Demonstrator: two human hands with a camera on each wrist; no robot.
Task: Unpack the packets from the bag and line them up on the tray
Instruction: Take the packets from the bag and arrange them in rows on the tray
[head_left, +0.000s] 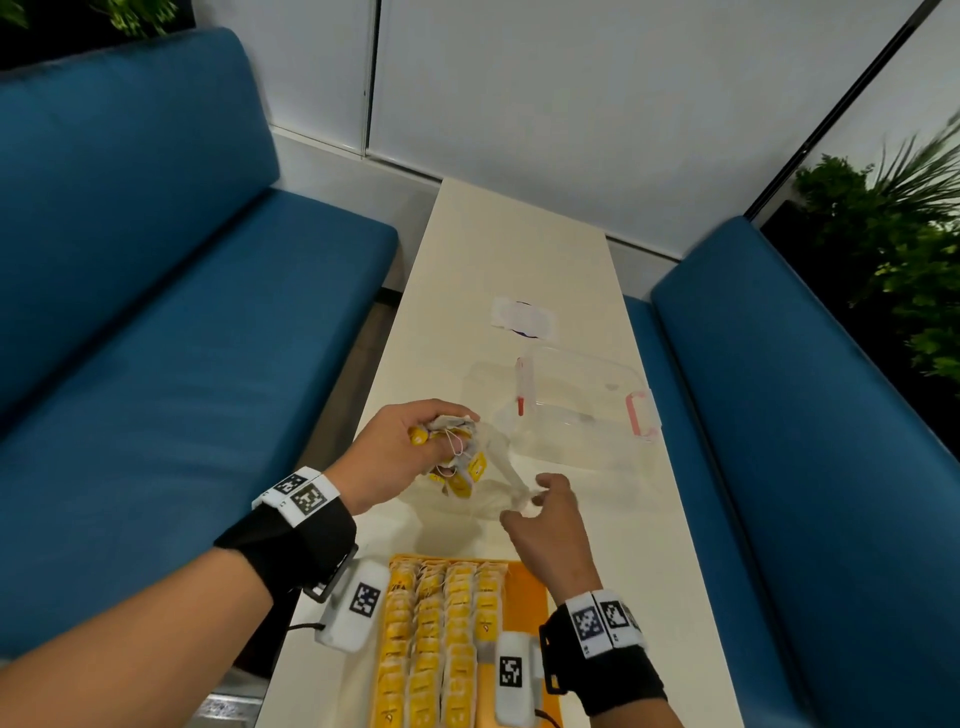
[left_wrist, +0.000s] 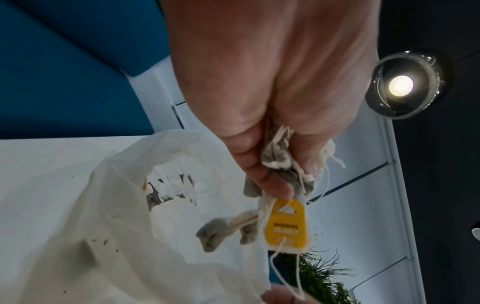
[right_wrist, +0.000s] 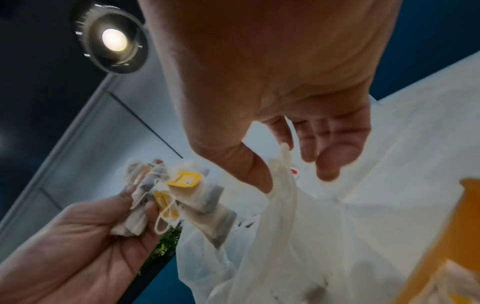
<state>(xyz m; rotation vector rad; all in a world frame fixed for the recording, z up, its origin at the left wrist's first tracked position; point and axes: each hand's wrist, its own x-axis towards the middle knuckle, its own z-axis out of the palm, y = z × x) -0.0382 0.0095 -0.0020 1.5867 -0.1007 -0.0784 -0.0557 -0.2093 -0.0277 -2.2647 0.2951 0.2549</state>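
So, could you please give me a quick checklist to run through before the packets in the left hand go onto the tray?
1. Left hand grips the bunch of packets: ok.
2. Bunch lifted clear of the plastic bag: ok.
3. Strings untangled so packets separate singly: not ok, they loop together.
4. Right hand holds the bag's edge: ok.
5. Free room on the orange tray: ok, bare strip right of the four rows.
6. Bag emptied: cannot tell.

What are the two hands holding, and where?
Left hand grips a bunch of tea packets by their bodies; right hand pinches the plastic bag by its handle.
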